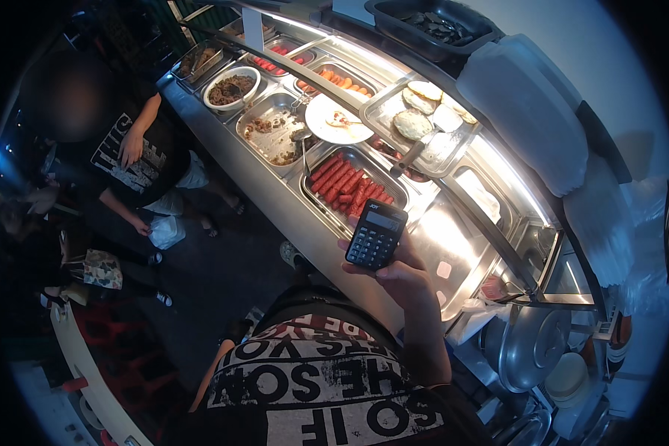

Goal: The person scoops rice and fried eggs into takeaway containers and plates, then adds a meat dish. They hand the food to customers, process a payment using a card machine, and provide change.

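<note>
My right hand (404,273) holds a small black pocket calculator (376,234) with its keys and display facing up. It hovers over the front edge of a lit steel food counter. Just beyond the calculator lies a tray of red sausages (348,184). My left forearm (214,365) hangs at my side, but the hand itself is out of view. Left of the sausages, a steel pan (273,142) contains scraps of chopped food and a serving spoon (304,148). A white plate (334,118) with food remnants rests behind it.
Fried eggs (414,122) and a spatula (410,158) occupy a glass-shelf tray. A metal rail (334,92) crosses above the counter. A large lidded pot (529,345) stands at right. Across the aisle, a person (139,150) holds a white plastic bag (167,231).
</note>
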`<move>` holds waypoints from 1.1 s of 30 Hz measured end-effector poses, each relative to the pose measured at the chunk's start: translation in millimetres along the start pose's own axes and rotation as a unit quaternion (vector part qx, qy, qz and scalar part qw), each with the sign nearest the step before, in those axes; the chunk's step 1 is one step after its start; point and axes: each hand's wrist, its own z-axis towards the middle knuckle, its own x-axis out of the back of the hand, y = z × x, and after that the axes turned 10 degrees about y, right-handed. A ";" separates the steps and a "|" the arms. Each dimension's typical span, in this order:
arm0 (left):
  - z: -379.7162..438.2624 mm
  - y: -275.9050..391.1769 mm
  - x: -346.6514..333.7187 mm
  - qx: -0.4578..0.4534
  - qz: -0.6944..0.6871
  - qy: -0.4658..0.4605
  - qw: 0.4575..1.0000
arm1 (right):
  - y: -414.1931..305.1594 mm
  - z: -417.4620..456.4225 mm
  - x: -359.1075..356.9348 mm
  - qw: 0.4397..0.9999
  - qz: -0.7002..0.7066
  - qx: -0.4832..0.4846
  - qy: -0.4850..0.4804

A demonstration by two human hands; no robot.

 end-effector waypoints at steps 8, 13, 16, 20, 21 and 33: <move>12.6 -16.9 -5.4 0.016 -0.023 -0.004 1.000 | 0.1 -2.3 -4.5 0.999 -0.039 -0.029 0.019; 10.8 -12.5 -5.7 0.015 -0.050 0.009 0.999 | -1.9 -2.7 -7.0 0.999 -0.036 -0.025 0.033; 7.8 -7.8 -4.2 0.009 -0.034 0.001 0.999 | -6.5 -1.4 -12.9 0.994 -0.071 -0.036 0.069; 15.2 -29.2 -4.9 0.000 -0.083 -0.003 0.997 | -7.2 -1.1 -15.2 0.992 -0.079 -0.029 0.088; 17.4 -29.1 -8.0 -0.002 -0.079 0.001 0.997 | -6.0 -1.2 -14.3 0.992 -0.096 -0.015 0.082; 22.5 -30.1 -15.2 -0.011 -0.042 0.010 0.999 | 3.4 -2.4 -4.9 0.987 -0.153 0.002 0.051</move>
